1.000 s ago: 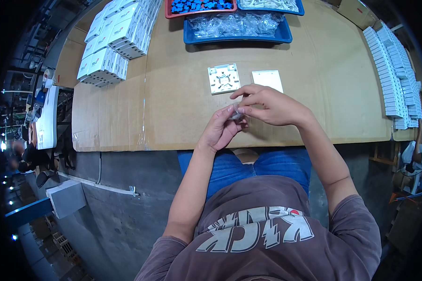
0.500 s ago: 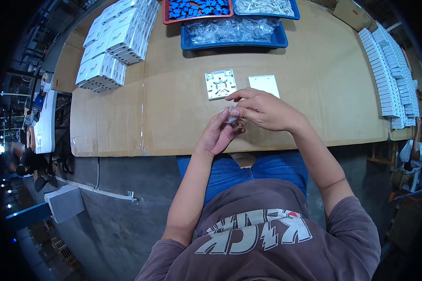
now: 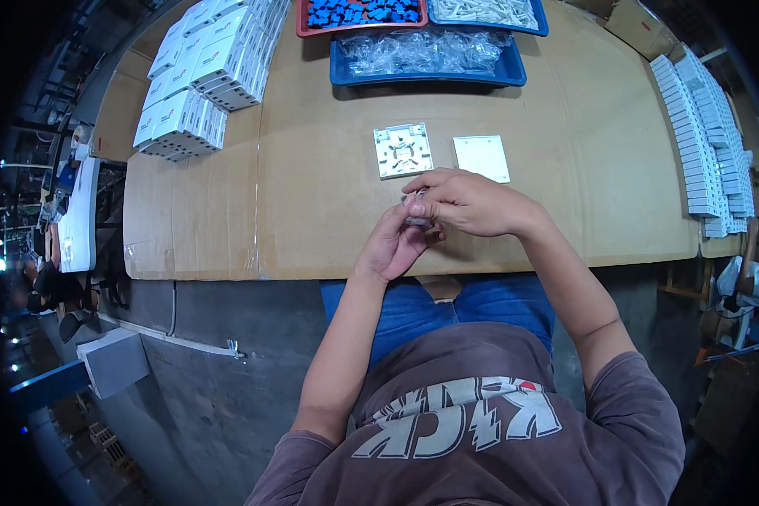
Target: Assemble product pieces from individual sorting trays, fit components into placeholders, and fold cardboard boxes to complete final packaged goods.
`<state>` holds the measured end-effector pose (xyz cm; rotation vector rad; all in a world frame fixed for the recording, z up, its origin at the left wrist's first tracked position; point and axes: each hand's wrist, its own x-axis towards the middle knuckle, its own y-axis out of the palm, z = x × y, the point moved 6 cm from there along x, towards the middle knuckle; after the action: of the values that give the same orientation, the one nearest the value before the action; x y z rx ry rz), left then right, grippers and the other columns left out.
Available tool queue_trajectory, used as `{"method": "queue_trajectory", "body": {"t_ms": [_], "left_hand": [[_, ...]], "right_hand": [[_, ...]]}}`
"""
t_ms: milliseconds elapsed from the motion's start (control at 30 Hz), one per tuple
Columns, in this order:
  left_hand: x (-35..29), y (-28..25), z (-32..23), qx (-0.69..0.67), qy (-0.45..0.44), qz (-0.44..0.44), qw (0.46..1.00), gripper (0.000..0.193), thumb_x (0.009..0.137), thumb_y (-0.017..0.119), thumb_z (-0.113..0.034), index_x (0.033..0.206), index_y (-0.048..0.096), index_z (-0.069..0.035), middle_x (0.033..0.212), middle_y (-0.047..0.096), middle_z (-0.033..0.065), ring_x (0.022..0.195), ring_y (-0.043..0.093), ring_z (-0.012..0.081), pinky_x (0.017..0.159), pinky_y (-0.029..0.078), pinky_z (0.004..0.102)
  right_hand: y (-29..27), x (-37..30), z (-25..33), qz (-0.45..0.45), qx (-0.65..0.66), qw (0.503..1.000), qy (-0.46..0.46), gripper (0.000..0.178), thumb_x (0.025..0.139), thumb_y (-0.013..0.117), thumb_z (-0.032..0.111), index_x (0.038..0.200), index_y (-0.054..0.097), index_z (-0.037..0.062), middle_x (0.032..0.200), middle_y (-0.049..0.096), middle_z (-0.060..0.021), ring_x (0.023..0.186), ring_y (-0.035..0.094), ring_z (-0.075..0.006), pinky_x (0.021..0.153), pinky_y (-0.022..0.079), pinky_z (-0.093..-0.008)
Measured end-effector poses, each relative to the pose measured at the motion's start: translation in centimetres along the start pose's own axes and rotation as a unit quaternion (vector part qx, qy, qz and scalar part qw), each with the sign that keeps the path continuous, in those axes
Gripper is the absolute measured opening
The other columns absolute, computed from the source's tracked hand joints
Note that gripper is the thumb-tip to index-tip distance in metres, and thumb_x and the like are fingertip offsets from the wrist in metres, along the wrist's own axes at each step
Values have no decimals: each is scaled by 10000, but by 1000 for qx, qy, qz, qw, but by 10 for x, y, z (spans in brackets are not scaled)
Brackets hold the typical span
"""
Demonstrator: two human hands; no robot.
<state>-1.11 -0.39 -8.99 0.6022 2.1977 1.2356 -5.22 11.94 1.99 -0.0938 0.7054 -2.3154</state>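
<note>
Greyish and glossy, the small piece (image 3: 416, 221) sits pinched between left hand (image 3: 396, 244) and right hand (image 3: 474, 204), both clamped on it over the near part of the cardboard tabletop (image 3: 329, 177), just short of the white square plate (image 3: 403, 153). Danger here: a loosened fingertip grip could drop it, and uneven pulling could tear it if it's thin film! It looks pale, translucent, perhaps crumpled; the hands hide most of it.

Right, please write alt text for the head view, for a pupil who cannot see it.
The left hand and right hand together hold a small, mostly hidden item at a cardboard-covered table. Beyond them lie a white slotted square and a plain white plate; three filled trays stand farther back.
</note>
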Motion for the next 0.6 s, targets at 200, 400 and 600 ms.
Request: {"method": "queue_trajectory", "body": {"t_ms": [200,400,600], "left_hand": [[3,-14,9,-16,0,-3,1000,395,1080,535,-408,1308,591,-91,1101,680,74,1022,646,205,971,527,427],[1,3,1,15,8,44,999,433,1090,528,-385,1315,593,-20,1148,676,102,993,657,215,918,538,403],[-2,0,0,-83,7,55,995,540,1104,514,-356,1420,527,81,1182,672,143,969,667,239,896,552,380]], "right_hand": [[-8,3,7,51,-34,998,-19,419,1095,507,343,1160,732,-5,1358,642,-208,1216,636,-336,1050,488,-407],[-34,1,10,75,20,996,-43,377,1062,599,316,1228,710,-4,1326,676,-176,1193,656,-321,1018,509,-398],[-173,41,-17,-85,-79,993,14,299,1007,698,230,1210,729,13,1188,751,-121,1081,695,-204,949,531,-336]]}}
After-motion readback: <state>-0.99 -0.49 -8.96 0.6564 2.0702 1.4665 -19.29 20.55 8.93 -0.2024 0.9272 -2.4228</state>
